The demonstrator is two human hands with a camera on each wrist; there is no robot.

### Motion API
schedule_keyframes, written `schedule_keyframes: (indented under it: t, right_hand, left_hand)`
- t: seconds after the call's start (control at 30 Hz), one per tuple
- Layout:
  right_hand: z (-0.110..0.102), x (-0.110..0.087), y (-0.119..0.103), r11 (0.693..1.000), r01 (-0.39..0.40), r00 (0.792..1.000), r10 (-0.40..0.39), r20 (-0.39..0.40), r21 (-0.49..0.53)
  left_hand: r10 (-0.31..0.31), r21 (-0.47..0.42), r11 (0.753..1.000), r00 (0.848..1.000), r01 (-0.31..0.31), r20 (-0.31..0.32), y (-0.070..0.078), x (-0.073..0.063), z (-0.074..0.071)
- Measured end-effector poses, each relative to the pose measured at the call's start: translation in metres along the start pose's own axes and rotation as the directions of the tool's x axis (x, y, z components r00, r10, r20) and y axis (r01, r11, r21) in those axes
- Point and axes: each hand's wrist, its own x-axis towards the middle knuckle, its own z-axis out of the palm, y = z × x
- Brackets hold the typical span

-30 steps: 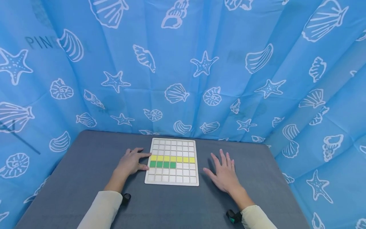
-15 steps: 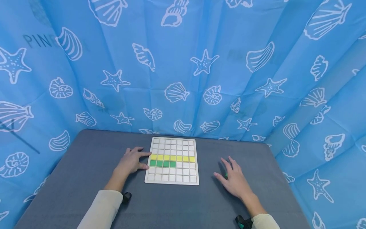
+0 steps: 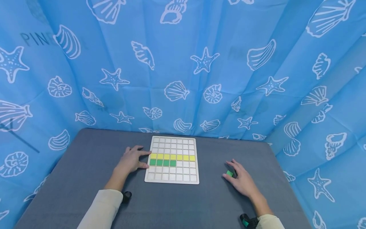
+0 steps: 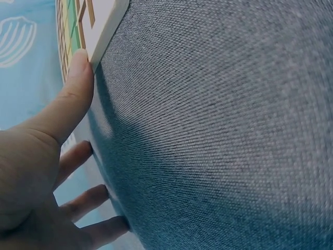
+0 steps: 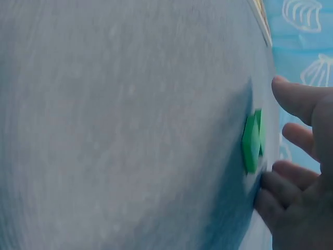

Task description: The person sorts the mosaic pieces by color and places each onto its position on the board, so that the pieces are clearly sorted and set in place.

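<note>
A pale square board (image 3: 171, 178) with a grid of cells lies on the table. One full row of yellow squares (image 3: 172, 157) crosses it, and several green squares (image 3: 159, 162) fill the left part of the row below. At the board's left edge, my left hand (image 3: 130, 161) touches the frame with its extended index finger and thumb. Well right of the board, my right hand (image 3: 242, 182) is held with thumb and fingers spread around a green tile (image 3: 229, 173). The right wrist view shows two overlapping green pieces (image 5: 251, 143) on the cloth, apart from the fingers.
A grey cloth (image 3: 183, 206) covers the table. Behind it and along the sides hangs a blue curtain (image 3: 188, 79) printed with shells and starfish. Dark straps with devices sit on both wrists.
My right hand has moved right and toward me, away from the board, and a green tile now shows between its thumb and fingers. My left hand stays at the board's left edge.
</note>
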Motion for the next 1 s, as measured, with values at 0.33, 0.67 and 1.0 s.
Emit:
schedule_keyframes:
  t: [0.33, 0.67, 1.0]
  right_hand:
    - [-0.003, -0.004, 0.007, 1.0, 0.001, 0.999, 0.0, -0.052, 0.023]
    - [0.002, -0.002, 0.006, 0.999, -0.023, 0.997, 0.025, -0.073, 0.028]
    - [0.007, 0.001, -0.008, 0.999, -0.019, 0.994, 0.024, -0.111, 0.045]
  left_hand:
    - [-0.012, -0.02, 1.0, 1.0, 0.012, 0.018, 0.003, 0.0, -0.002]
    - [-0.006, -0.021, 1.0, 1.0, 0.006, 0.008, -0.002, -0.001, 0.002]
    - [0.01, -0.03, 0.999, 1.0, -0.01, -0.006, -0.003, 0.0, 0.003]
